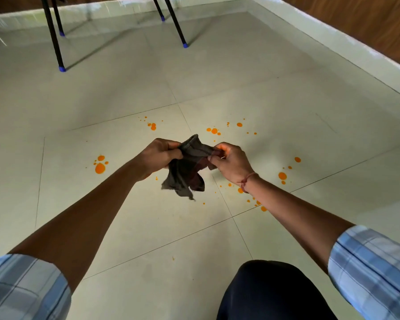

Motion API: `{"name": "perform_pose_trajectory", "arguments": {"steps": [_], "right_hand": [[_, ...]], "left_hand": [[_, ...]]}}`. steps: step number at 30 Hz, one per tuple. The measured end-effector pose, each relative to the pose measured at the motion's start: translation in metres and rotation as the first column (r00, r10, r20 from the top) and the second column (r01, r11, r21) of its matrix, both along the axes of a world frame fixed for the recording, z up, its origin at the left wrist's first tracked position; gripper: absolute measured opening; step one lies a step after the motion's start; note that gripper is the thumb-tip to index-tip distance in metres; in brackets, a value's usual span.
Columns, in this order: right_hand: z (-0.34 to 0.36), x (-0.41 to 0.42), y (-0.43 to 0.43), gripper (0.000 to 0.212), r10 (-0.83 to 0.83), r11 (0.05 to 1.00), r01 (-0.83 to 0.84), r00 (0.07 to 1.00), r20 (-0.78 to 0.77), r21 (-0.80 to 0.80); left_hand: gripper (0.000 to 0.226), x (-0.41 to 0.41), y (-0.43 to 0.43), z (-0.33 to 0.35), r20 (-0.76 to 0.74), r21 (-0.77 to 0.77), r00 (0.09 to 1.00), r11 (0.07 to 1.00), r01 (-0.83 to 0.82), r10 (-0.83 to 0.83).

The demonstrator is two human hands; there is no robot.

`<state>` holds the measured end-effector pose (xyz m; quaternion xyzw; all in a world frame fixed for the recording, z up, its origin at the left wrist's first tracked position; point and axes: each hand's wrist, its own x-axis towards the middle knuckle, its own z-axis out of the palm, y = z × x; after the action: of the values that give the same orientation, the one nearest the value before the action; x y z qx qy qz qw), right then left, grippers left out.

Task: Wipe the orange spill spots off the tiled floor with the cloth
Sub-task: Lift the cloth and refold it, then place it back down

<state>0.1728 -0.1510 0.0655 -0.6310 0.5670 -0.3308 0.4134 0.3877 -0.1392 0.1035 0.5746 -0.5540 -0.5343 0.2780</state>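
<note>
The cloth (189,167) is dark grey with a reddish-brown part. It hangs crumpled above the tiled floor (148,227), with the left hand (158,155) and the right hand (231,159) gripping its upper edge. The orange spill spots (100,168) lie scattered in small groups on the pale tiles around it.

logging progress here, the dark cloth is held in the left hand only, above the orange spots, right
Not quite: both hands hold it. The head view shows the left hand and the right hand each gripping the dark cloth, above the orange spots.
</note>
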Motion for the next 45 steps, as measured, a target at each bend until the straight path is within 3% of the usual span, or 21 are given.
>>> {"name": "perform_pose_trajectory", "arguments": {"steps": [3, 7, 9, 12, 15, 18, 21, 25, 28, 30, 32, 34, 36, 38, 41, 43, 45], "right_hand": [[0.004, 0.000, -0.003, 0.008, 0.046, 0.993, -0.064, 0.983, -0.179, -0.097], [0.003, -0.003, -0.009, 0.007, 0.036, 0.998, -0.049, 0.970, -0.242, -0.050], [0.001, -0.003, -0.011, 0.007, 0.042, 0.998, -0.033, 0.979, -0.201, 0.049], [0.001, -0.004, -0.015, 0.015, 0.022, 0.975, 0.005, 0.992, -0.122, 0.222], [0.004, -0.009, -0.020, 0.016, -0.019, 0.946, 0.051, 0.995, -0.103, 0.321], [0.011, -0.015, -0.022, 0.010, -0.161, 0.835, 0.047, 0.974, 0.161, 0.548], [0.021, -0.022, -0.027, 0.019, -0.276, 0.729, -0.031, 0.901, 0.335, 0.684], [0.025, -0.036, -0.029, 0.015, -0.039, 0.708, -0.207, 0.943, 0.331, 0.675], [0.022, -0.044, -0.029, 0.011, 0.063, 0.762, -0.185, 0.975, 0.214, 0.620], [0.024, -0.049, -0.028, 0.022, 0.165, 0.778, -0.221, 0.975, 0.149, 0.587], [0.029, -0.050, -0.027, 0.027, 0.268, 0.782, -0.275, 0.958, 0.097, 0.559], [0.035, -0.050, -0.026, 0.030, 0.362, 0.791, -0.328, 0.931, 0.036, 0.517], [0.042, -0.049, -0.026, 0.033, 0.438, 0.788, -0.385, 0.899, 0.001, 0.480], [0.050, -0.051, -0.027, 0.030, 0.429, 0.812, -0.389, 0.903, 0.008, 0.435], [0.053, -0.059, -0.029, 0.016, 0.341, 0.836, -0.338, 0.937, 0.073, 0.432], [0.050, -0.063, -0.022, 0.030, 0.425, 0.784, -0.362, 0.905, -0.011, 0.504], [0.043, -0.063, -0.016, 0.025, 0.437, 0.820, -0.327, 0.888, -0.144, 0.470]], "left_hand": [[0.029, -0.003, -0.001, 0.000, 0.111, -0.077, 0.993, 0.997, -0.015, 0.023], [0.016, -0.010, -0.002, -0.004, 0.224, -0.125, 0.974, 0.992, -0.006, 0.034], [0.004, -0.016, 0.001, -0.009, 0.179, -0.096, 0.984, 0.995, 0.009, 0.008], [0.024, -0.028, 0.005, -0.017, 0.136, -0.104, 0.991, 0.994, 0.023, -0.009], [0.049, -0.041, 0.009, -0.022, 0.272, -0.258, 0.961, 0.959, 0.117, -0.044], [0.049, -0.055, 0.017, -0.027, 0.338, -0.372, 0.936, 0.900, 0.227, -0.096], [0.039, -0.069, 0.028, -0.031, 0.342, -0.474, 0.932, 0.836, 0.277, -0.115], [0.048, -0.081, 0.036, -0.040, 0.384, -0.477, 0.901, 0.793, 0.380, -0.200], [0.049, -0.088, 0.047, -0.047, 0.442, -0.468, 0.850, 0.735, 0.491, -0.287], [0.033, -0.090, 0.049, -0.049, 0.396, -0.510, 0.888, 0.749, 0.423, -0.233], [0.015, -0.086, 0.043, -0.051, 0.248, -0.522, 0.968, 0.836, 0.170, -0.042], [0.028, -0.080, 0.032, -0.048, 0.173, -0.426, 0.979, 0.905, -0.024, 0.107], [0.049, -0.074, 0.023, -0.044, 0.200, -0.272, 0.980, 0.959, 0.076, -0.021], [0.036, -0.075, 0.017, -0.040, 0.202, -0.158, 0.957, 0.957, 0.242, -0.209], [0.015, -0.081, 0.020, -0.037, -0.021, -0.036, 0.992, 0.992, 0.120, -0.121], [0.018, -0.082, 0.021, -0.039, -0.145, 0.004, 0.989, 0.999, 0.039, -0.038], [0.023, -0.081, 0.022, -0.042, -0.167, 0.051, 0.979, 0.991, 0.125, -0.115]]}}
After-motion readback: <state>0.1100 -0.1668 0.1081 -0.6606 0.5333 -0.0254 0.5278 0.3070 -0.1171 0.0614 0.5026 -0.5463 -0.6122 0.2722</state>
